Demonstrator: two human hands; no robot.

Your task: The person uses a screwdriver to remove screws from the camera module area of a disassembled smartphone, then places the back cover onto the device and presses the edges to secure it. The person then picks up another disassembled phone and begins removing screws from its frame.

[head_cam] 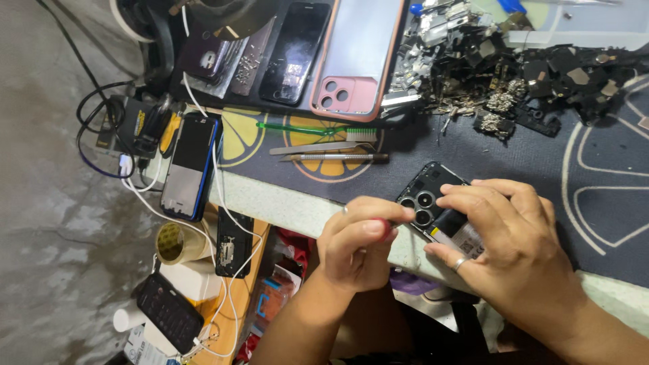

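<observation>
Steadily, right hand [514, 236] grips an opened phone [436, 206] while left hand [358, 243] pinches what looks like a red-handled screwdriver [391, 228] at its cameras

Two hands at the near edge, left hand [358, 247] and right hand [503, 236], on one opened phone [433, 206]. Far left, one blue-edged phone [191, 165]; beside it one green toothbrush [318, 130] and two metal tweezers [324, 150]. Far back, one pink phone case [355, 57].
</observation>
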